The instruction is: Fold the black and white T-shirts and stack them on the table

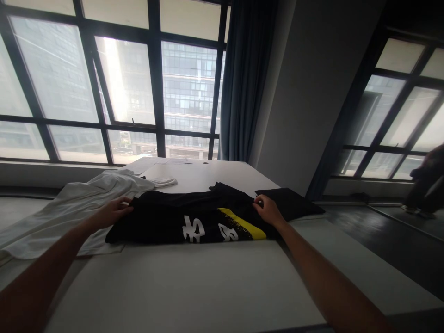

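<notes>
Black shirt (163,222), pinched at left and right!
Your left hand (116,212) and right hand (268,210) grip it; pull evenly so it lies smooth.

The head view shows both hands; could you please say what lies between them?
In the head view, a black printed garment lies between left hand and right hand.

This looks like an office or a similar room in a commercial building — which of the two is hard to tell. At eleven o'clock, a broad dark-framed window (121,78) faces a glass-fronted block (190,83) several storeys high; a long blue curtain (243,83) hangs between twelve and one, beside a plain grey column (308,92). Loose papers (173,161) lie at the white tabletop's (194,286) far end.
</notes>
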The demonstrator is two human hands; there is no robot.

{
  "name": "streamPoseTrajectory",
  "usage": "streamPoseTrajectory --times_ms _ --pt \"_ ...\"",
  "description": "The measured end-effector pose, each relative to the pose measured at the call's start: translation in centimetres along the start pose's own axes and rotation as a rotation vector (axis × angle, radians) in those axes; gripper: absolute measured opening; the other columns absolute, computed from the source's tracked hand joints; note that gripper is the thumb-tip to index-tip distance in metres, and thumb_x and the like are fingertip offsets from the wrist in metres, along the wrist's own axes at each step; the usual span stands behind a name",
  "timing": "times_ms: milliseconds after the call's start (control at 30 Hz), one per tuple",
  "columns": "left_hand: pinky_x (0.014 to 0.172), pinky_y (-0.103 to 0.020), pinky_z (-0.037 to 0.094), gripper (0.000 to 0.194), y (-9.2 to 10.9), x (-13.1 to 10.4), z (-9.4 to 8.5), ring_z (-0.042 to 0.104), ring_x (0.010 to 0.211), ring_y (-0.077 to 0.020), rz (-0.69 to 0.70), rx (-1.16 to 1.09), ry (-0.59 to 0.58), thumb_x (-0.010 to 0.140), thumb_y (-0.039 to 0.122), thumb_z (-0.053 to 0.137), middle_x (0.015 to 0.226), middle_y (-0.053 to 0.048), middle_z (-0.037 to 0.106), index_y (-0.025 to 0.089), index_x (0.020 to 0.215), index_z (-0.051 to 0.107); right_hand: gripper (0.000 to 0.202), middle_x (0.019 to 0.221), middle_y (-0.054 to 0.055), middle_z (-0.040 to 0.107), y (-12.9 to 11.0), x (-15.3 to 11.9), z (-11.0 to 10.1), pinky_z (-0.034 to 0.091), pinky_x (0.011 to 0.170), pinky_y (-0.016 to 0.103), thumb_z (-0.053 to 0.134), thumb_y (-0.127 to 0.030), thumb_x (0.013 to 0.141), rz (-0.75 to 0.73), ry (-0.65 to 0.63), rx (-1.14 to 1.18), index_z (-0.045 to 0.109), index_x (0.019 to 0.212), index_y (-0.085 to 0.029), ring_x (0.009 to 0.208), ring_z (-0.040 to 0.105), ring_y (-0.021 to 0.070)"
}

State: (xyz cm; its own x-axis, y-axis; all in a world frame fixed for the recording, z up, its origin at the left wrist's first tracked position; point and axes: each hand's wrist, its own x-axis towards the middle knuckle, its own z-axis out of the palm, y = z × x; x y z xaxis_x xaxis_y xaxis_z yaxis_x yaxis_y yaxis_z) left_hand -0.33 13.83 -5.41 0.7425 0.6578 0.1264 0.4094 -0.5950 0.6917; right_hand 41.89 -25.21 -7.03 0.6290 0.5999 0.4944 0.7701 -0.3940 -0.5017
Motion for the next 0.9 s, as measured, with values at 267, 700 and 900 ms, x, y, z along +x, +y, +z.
streamPoseTrajectory --times_ms 267,700,900 --pt "0.071 -0.039 0.056 0.083 -2.0 1.3 1.5 0.067 0.079 -0.0266 0.032 0.183 -0.040 0.049 0.069 0.072 0.104 -0.011 0.070 0.019 0.115 0.065 0.034 0.114 0.015 0.062 0.9 -0.4 0.1 0.046 0.098 0.034 0.070 -0.015 0.075 0.043 -0.277 -0.183 0.068 0.108 -0.011 0.104 0.062 0.0244" --pt "0.117 -0.049 0.028 0.084 0.9 -0.2 4.4 0.029 0.147 -0.0338 0.283 0.473 -0.341 0.079 0.069 0.053 0.161 -0.010 0.030 0.024 0.149 0.043 0.047 0.143 0.016 0.050 -1.5 -1.6 0.0 0.037 0.111 0.036 0.052 -0.037 0.093 -0.009 -0.298 -0.333 0.060 0.133 -0.014 0.130 0.050 0.0275" --pt "0.119 -0.060 0.007 0.110 0.4 -0.9 3.8 -0.001 0.151 -0.0347 0.215 0.605 -0.527 0.073 0.065 0.063 0.164 -0.015 -0.001 0.022 0.158 0.008 0.090 0.166 0.007 0.003 -1.9 -2.9 0.3 0.005 0.121 0.055 0.032 -0.077 0.088 0.130 -0.760 -0.369 0.016 0.159 -0.022 0.152 -0.002 0.0312"
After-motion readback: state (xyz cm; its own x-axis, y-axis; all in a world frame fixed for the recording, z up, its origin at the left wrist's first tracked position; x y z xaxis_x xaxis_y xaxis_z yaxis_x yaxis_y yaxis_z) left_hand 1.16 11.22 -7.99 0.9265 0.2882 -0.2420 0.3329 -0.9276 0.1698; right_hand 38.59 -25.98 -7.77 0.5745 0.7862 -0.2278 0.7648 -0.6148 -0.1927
